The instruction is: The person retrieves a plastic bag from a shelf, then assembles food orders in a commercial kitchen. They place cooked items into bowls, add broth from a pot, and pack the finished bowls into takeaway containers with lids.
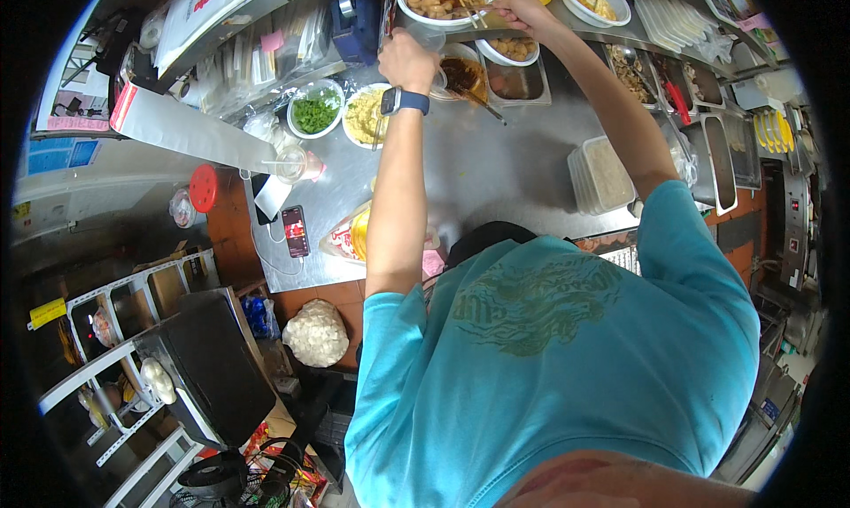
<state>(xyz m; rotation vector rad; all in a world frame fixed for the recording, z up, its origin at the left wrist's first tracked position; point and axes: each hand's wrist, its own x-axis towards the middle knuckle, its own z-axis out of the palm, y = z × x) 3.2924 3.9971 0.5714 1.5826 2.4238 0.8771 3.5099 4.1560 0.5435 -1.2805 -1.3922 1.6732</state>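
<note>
On the far shelf stands a white bowl of light-brown, bean-like pieces. My right hand is closed around light-coloured chopsticks, whose tips reach the near edge of these pieces. Just left of and nearer than the bowl, my left hand grips what looks like a clear plastic container; its fingers are partly hidden. Below the hands, a container of dark brown sauce has a long-handled utensil leaning in it. A smaller white bowl of similar pieces sits under my right wrist.
Bowls of chopped green herbs and minced yellow food stand left of my left forearm. A lit phone and a drink cup lie further left on the steel counter. Stacked plastic tubs stand at right, near metal food trays.
</note>
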